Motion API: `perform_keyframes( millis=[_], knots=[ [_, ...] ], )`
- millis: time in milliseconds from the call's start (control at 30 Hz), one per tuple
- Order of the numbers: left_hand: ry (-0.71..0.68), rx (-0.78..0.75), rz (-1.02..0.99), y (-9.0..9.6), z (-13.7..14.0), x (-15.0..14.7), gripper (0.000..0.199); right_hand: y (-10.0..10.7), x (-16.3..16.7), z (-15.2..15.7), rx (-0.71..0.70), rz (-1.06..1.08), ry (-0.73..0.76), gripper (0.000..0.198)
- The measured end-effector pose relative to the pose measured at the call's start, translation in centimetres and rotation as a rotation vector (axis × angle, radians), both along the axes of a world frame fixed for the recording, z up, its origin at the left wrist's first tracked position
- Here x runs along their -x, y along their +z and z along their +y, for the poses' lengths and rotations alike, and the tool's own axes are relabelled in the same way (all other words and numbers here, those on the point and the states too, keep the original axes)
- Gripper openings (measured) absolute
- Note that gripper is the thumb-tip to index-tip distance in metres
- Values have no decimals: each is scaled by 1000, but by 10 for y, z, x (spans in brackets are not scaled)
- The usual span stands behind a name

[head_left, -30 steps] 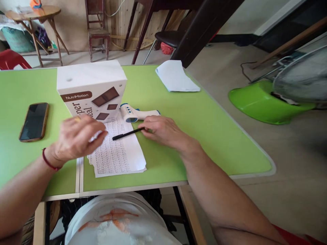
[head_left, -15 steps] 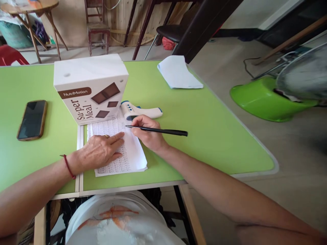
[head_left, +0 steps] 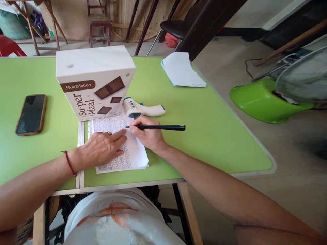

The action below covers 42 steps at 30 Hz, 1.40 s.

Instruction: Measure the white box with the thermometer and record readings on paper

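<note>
My right hand (head_left: pixel 148 134) is closed round a black pen (head_left: pixel 163 127), its tip at the sheet of paper (head_left: pixel 136 153). Dense rows of handwriting cover the left and middle of that sheet, while its right side is blank. My left hand (head_left: pixel 103 148) lies flat on the writing with fingers stretched toward the pen tip. A ring and a red cord bracelet are on this hand and wrist. Just beyond the right hand lies a white and blue infrared thermometer (head_left: pixel 143 108). A white NutriMotion box (head_left: pixel 94 85) stands at the sheet's far edge.
A phone (head_left: pixel 31 114) in a brown case lies at the left on the green table (head_left: pixel 204 136). Folded white paper (head_left: pixel 182 69) rests near the far right edge. On the floor to the right is a green stool (head_left: pixel 265 98); a wooden chair (head_left: pixel 99 25) stands behind.
The pen has tilted to lie more level, its tip still at the paper. The whole view has shifted slightly. My left hand stays flat on the sheet.
</note>
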<state>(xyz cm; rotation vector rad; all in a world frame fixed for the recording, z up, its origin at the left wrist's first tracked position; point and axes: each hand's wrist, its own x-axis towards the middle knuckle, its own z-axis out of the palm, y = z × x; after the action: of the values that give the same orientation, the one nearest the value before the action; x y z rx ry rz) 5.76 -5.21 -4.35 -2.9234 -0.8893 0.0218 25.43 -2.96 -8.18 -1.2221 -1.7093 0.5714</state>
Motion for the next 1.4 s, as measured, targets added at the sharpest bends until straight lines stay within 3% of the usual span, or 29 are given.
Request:
perform_keyframes(
  millis=[467,1400],
  knots=[
    [-4,12,-27,0,0,0,36,0,0,1,26,-28,41,10],
    [12,13,44,5,0,-1,36,-2,-1,4,-56,-4,54,11]
  ],
)
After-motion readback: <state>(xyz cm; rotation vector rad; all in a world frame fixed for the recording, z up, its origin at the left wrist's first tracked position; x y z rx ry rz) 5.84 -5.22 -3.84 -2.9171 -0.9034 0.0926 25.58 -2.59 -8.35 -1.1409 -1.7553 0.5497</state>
